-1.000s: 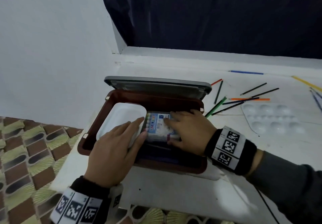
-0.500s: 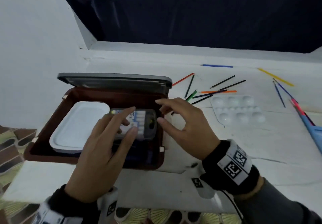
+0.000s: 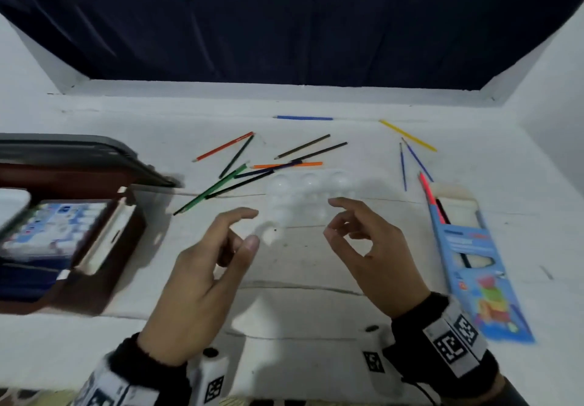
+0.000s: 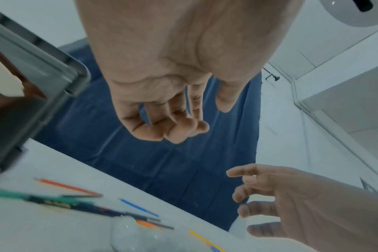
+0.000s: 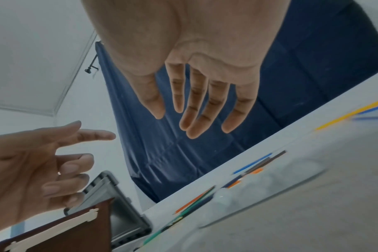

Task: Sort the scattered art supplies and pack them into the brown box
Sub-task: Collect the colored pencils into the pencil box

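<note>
The brown box (image 3: 82, 299) stands open at the left with its grey lid (image 3: 79, 149) raised. A pack of paint tubes (image 3: 53, 228) lies inside it. Coloured pencils (image 3: 240, 181) lie scattered on the white table behind a clear paint palette (image 3: 303, 197). My left hand (image 3: 252, 227) hovers just left of the palette, empty, its fingers loosely curled. My right hand (image 3: 330, 217) hovers at the palette's near right edge, empty, fingers relaxed. The left wrist view shows the left hand (image 4: 205, 121) holding nothing. In the right wrist view the right hand (image 5: 177, 124) has straight fingers.
A blue pencil carton (image 3: 474, 266) lies at the right with a pink pencil sticking out. Thin brushes (image 3: 417, 159), a yellow pencil (image 3: 407, 135) and a blue pencil (image 3: 303, 118) lie farther back. A dark curtain hangs behind the table.
Both hands have let go of the paint pack, left it in the box and moved right to hover by the palette. The view has swung right.
</note>
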`<action>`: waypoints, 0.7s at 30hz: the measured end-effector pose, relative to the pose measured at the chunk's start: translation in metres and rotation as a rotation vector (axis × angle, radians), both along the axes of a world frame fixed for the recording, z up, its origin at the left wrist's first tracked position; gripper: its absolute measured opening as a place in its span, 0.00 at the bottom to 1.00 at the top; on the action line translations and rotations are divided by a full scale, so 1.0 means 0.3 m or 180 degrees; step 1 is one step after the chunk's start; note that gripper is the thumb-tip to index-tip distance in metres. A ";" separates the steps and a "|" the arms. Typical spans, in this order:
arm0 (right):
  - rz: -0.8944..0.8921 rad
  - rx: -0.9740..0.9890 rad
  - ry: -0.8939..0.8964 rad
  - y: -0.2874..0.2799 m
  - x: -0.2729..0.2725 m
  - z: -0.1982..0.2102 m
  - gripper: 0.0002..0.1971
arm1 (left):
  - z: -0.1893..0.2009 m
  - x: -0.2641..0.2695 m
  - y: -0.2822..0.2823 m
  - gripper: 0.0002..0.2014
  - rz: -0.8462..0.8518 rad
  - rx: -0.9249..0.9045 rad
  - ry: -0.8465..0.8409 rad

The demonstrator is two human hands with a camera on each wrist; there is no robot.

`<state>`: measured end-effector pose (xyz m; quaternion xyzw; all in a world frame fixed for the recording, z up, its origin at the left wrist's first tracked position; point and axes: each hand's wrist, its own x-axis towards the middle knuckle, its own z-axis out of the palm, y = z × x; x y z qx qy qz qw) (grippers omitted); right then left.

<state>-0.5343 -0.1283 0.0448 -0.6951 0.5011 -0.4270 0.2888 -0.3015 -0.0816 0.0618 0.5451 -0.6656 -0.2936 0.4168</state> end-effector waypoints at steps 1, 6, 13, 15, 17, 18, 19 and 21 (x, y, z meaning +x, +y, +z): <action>-0.0053 0.0048 0.0067 -0.008 -0.064 -0.010 0.18 | -0.010 -0.060 -0.011 0.16 -0.0071 0.0104 0.0041; -0.0516 0.0035 0.0783 -0.072 -0.385 -0.048 0.18 | -0.055 -0.348 -0.076 0.15 -0.0642 0.0759 0.0243; -0.1193 0.1351 0.1529 -0.192 -0.726 -0.115 0.25 | -0.183 -0.681 -0.273 0.17 -0.1315 0.1511 0.0174; -0.1122 0.1605 0.1517 -0.201 -0.757 -0.120 0.28 | -0.202 -0.757 -0.323 0.18 -0.1395 0.1687 0.0224; -0.1056 0.1724 0.1564 -0.202 -0.768 -0.125 0.30 | -0.217 -0.818 -0.358 0.19 -0.1436 0.1808 0.0284; -0.1037 0.1732 0.1581 -0.202 -0.769 -0.128 0.30 | -0.220 -0.841 -0.369 0.19 -0.1425 0.1824 0.0294; -0.1008 0.1729 0.1572 -0.202 -0.765 -0.131 0.31 | -0.223 -0.858 -0.379 0.20 -0.1412 0.1813 0.0294; -0.0917 0.1714 0.1541 -0.199 -0.751 -0.134 0.31 | -0.225 -0.876 -0.388 0.21 -0.1372 0.1778 0.0281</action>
